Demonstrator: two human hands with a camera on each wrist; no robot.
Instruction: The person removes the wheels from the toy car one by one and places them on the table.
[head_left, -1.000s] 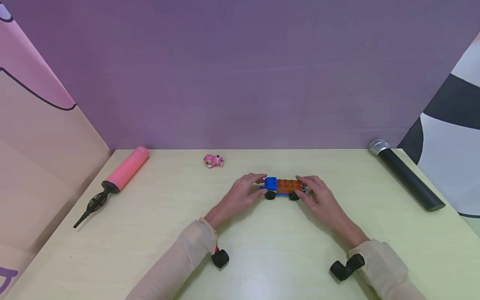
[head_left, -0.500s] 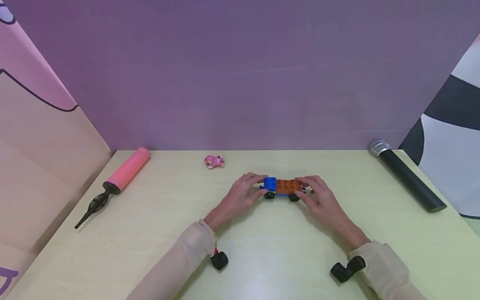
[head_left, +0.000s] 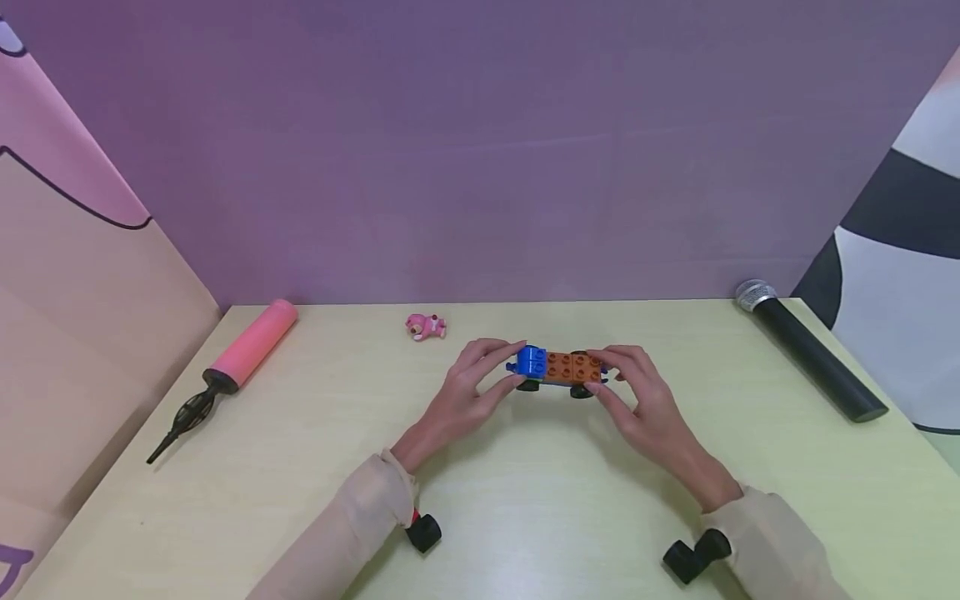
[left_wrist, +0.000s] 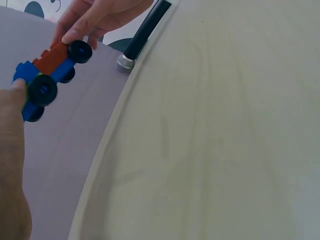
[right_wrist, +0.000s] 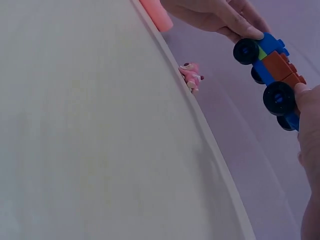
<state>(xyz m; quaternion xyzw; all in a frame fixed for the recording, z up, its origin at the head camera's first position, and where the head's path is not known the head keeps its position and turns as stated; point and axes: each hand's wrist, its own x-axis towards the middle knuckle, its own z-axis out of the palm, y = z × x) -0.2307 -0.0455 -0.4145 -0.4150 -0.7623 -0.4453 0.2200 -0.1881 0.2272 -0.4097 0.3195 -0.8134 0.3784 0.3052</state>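
Observation:
A toy truck point(head_left: 561, 367) built of bricks, with a blue cab, a brown studded bed and black wheels, is held between both hands. My left hand point(head_left: 461, 396) pinches the blue cab end between thumb and fingers. At the brown rear end, my right hand point(head_left: 648, 408) grips with thumb in front and fingers behind. The truck hangs over the table, its shadow falling below it. In the left wrist view, the truck point(left_wrist: 47, 75) shows its wheels side-on. From the right wrist, the truck point(right_wrist: 275, 75) slants, with a thumb at each end.
A small pink bear figure point(head_left: 426, 327) lies near the back edge of the table point(head_left: 525, 517). On the left is a pink balloon pump point(head_left: 251, 343) with a black nozzle. A black microphone point(head_left: 813, 354) with a silver head lies on the right. A purple backdrop point(head_left: 480, 150) rises behind.
Both hands have raised the toy truck off the table and shifted it slightly left. Its cab end is turned a little, and more of its top shows.

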